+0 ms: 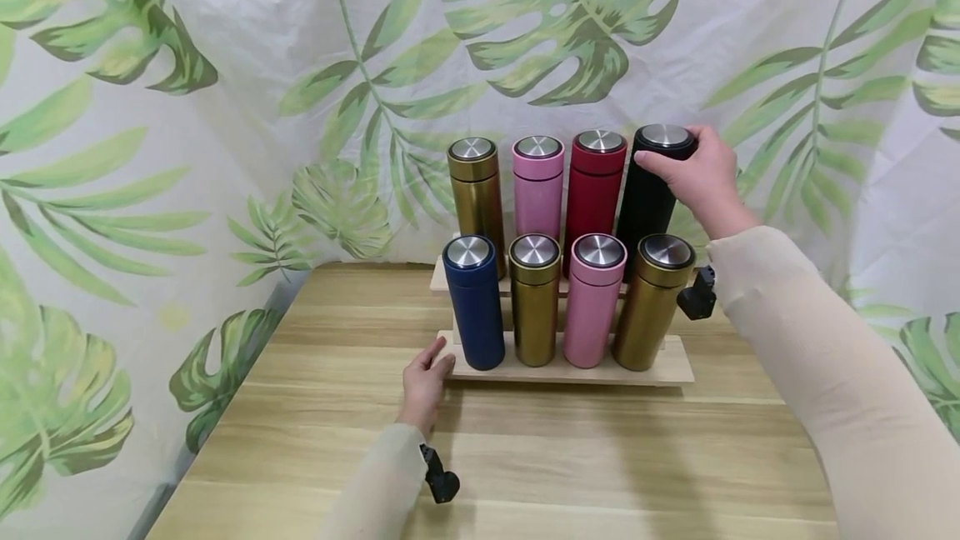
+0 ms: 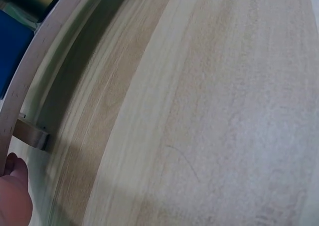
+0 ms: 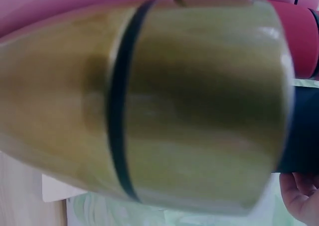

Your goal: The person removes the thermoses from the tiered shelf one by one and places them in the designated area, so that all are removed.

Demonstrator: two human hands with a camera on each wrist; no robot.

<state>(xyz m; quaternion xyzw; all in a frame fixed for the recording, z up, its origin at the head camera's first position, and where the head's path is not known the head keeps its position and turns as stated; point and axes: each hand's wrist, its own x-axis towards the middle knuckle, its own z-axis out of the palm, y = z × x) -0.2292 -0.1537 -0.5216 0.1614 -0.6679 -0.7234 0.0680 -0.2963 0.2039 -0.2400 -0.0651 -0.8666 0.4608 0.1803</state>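
R hand (image 1: 708, 176) holds the black vacuum flask (image 1: 647, 198) up by its lid, thumb on the near L side, fingers round the far R side, grip spanning just the flask's width. The flask is at the R end of the back, upper row on a two-tier wooden rack (image 1: 678, 365), long axis approx. vertical, w/ the palm on its R; its base is hidden, so can't tell if it's seated or lifted. Directly L of it is the red flask (image 1: 597, 198), then the back pink flask (image 1: 538, 190) and back gold flask (image 1: 477, 194). One tier lower, the front-R gold flask (image 1: 647, 315) stands btwn it and the viewer, filling most of the R-wrist view, w/ fingertips visible beyond, at the black body. L hand (image 1: 425, 382) is low, fingers & thumb gripping the rack's lower L end, diagonally opposite the black flask and well apart from it; R is clearly the nearer hand. Just beside L hand, not touching, is the blue flask (image 1: 477, 315), upright. Wood-grain table (image 1: 540, 457) below, leaf-print cloth (image 1: 225, 15) behind.
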